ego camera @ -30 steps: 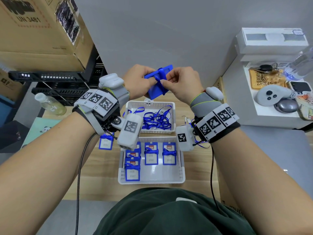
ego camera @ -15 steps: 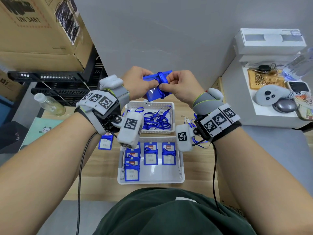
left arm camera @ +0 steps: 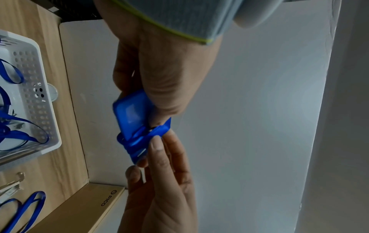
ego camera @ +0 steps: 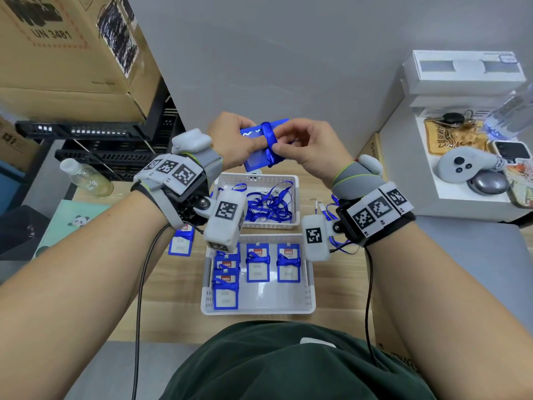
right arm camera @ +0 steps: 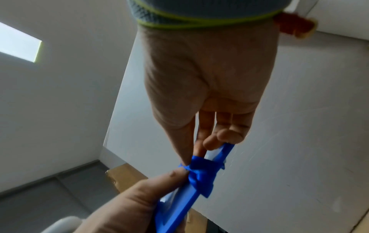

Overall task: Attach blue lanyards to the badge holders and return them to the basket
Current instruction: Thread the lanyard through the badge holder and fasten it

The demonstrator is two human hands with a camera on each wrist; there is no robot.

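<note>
- i'm at a light wooden table (ego camera: 95, 310) pushed against a grey wall (ego camera: 288, 53).
- far left, big cardboard boxes (ego camera: 57, 53) sit on black crates (ego camera: 115, 151), with a clear plastic bottle (ego camera: 86, 179) on the table in front of them.
- one badge holder (ego camera: 180, 243) lies alone on the wood, left of the baskets.
- my left hand (ego camera: 230, 140) is raised above the far basket, fingers curled round the left side of a blue badge holder (ego camera: 259, 153).
- a blue lanyard (ego camera: 268, 140) is wrapped around the middle of that holder.
- my right hand (ego camera: 305, 145) pinches the lanyard wrap between thumb and forefinger, my other fingers touching the holder's edge.
- below my hands, the far white basket (ego camera: 295, 203) holds a tangle of loose blue lanyards (ego camera: 269, 206).
- nearer me, the front white basket (ego camera: 259, 308) holds finished badge holders (ego camera: 258, 262), each with a lanyard wound round it, lying flat in rows.
- a few loose lanyard ends (ego camera: 326, 209) lie on the table just right of the far basket.
- far right, a white shelf unit (ego camera: 432, 203) carries a white box (ego camera: 461, 70), keys (ego camera: 452, 118), a grey controller (ego camera: 464, 166) and a water bottle (ego camera: 510, 114).
</note>
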